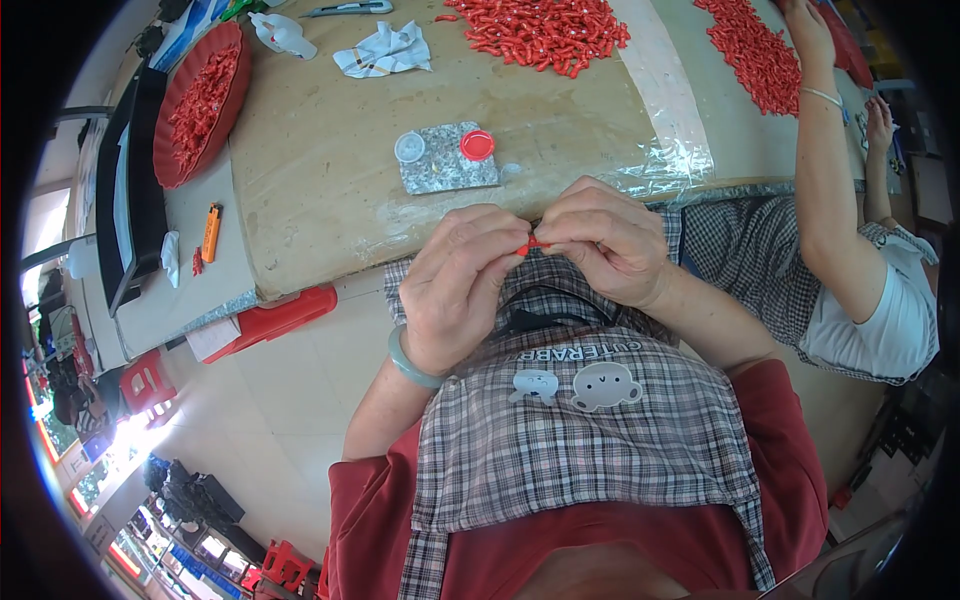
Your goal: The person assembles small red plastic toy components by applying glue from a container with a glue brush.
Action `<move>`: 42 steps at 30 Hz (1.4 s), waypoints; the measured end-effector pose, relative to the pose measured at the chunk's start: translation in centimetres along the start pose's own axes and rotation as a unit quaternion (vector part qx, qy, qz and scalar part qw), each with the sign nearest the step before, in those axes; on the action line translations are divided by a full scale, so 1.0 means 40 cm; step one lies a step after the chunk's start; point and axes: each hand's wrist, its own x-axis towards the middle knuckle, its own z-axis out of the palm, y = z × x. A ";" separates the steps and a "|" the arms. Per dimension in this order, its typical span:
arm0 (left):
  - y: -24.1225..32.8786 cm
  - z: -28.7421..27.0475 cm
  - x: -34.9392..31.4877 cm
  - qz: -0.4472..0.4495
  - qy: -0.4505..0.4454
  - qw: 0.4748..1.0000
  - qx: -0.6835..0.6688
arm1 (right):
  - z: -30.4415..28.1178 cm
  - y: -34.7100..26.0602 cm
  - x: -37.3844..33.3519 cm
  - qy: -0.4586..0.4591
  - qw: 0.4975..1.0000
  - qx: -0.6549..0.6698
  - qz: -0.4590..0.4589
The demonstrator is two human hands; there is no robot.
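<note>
Both my hands meet in front of my apron, just off the table's near edge. Between their fingertips is a small red piece [530, 243], much like the ones heaped on the table; its exact kind is too small to make out. My left hand [460, 268] pinches one end, and my right hand [607, 240] pinches the other. Just beyond my fingers lies a speckled grey stone slab [440, 175]. On it stand a small whitish round dish [409, 147] and a small red round dish [478, 145].
Heaps of red pieces lie at the far middle [545, 30] and far right [752, 55]. At left are a red tray [165, 165] of pieces and an orange lighter [211, 232]. A crumpled cloth [385, 50] and utility knife [348, 9] lie beyond. A co-worker's arm [822, 160] reaches in at right.
</note>
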 end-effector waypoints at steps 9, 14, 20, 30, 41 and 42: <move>-0.013 -0.003 -0.004 -0.015 -0.007 1.000 -0.010 | -0.012 0.009 0.005 -0.022 1.000 -0.010 -0.014; -0.021 -0.004 -0.012 -0.019 -0.008 0.999 -0.042 | -0.026 0.002 0.013 -0.044 0.997 -0.035 -0.048; 0.002 0.004 -0.025 -0.126 0.020 0.980 -0.154 | -0.036 -0.005 0.015 -0.057 0.993 -0.053 -0.090; -0.027 -0.012 -0.027 -0.136 -0.027 0.980 -0.146 | -0.048 -0.009 0.019 -0.090 0.982 -0.091 -0.139; -0.025 -0.015 -0.023 -0.138 -0.044 0.980 -0.137 | -0.038 -0.007 0.018 -0.071 0.990 -0.073 -0.099; -0.025 -0.017 -0.023 -0.142 -0.046 0.979 -0.139 | -0.038 -0.006 0.019 -0.071 0.991 -0.064 -0.092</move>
